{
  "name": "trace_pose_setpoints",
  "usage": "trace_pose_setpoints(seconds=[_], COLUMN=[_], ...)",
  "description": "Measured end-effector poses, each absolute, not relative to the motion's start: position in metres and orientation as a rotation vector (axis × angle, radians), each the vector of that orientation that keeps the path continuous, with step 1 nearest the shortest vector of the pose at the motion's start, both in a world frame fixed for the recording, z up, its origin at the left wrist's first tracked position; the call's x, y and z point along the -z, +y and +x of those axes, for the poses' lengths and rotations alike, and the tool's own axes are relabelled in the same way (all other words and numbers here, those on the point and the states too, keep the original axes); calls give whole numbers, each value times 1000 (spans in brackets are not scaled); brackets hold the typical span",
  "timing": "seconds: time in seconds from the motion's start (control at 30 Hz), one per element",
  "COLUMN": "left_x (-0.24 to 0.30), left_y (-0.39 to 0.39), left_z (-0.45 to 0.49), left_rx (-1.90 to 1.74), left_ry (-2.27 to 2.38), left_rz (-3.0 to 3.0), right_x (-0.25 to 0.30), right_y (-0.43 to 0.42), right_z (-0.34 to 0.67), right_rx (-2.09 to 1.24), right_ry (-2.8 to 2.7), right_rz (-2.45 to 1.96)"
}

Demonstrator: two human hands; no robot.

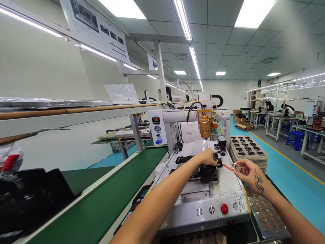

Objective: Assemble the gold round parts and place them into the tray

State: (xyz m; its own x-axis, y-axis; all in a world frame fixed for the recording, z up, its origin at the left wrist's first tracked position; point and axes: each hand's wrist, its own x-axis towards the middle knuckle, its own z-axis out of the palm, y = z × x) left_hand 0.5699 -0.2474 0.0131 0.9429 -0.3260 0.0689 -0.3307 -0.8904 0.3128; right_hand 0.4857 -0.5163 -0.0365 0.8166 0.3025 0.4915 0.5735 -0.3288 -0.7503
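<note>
My left hand (pixel 207 157) reaches over the white machine bed (pixel 223 189) and pinches a small black part (pixel 219 163) above the black fixture (pixel 207 173). A thin red wire (pixel 228 167) runs from that part to a round coil-like piece (pixel 236 167), which my right hand (pixel 250 173) holds between closed fingers. The right hand hovers over the bed's right edge. A gold dispensing head (pixel 205 125) hangs on the gantry behind both hands.
A green conveyor belt (pixel 106 196) runs along the left. Stacked trays of parts (pixel 247 150) sit right of the machine, and a tray of round discs (pixel 264 213) lies near my right forearm. A red button (pixel 224 208) is on the front panel. People work at far benches (pixel 279 115).
</note>
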Motion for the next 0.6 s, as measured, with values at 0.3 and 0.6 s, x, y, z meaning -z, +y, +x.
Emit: trace_pose_setpoints(seconds=[0.3,0.6], left_x=[-58,-58], left_y=[-215,-177], left_z=[487,384], left_rx=[-424,-438], left_ry=[-573,-522], left_rz=[2457,2424], right_x=[43,37], right_y=[-437,-432], right_z=[583,625], right_rx=[78,-220], right_ry=[-858,-1125], right_rz=[-2090,-2188])
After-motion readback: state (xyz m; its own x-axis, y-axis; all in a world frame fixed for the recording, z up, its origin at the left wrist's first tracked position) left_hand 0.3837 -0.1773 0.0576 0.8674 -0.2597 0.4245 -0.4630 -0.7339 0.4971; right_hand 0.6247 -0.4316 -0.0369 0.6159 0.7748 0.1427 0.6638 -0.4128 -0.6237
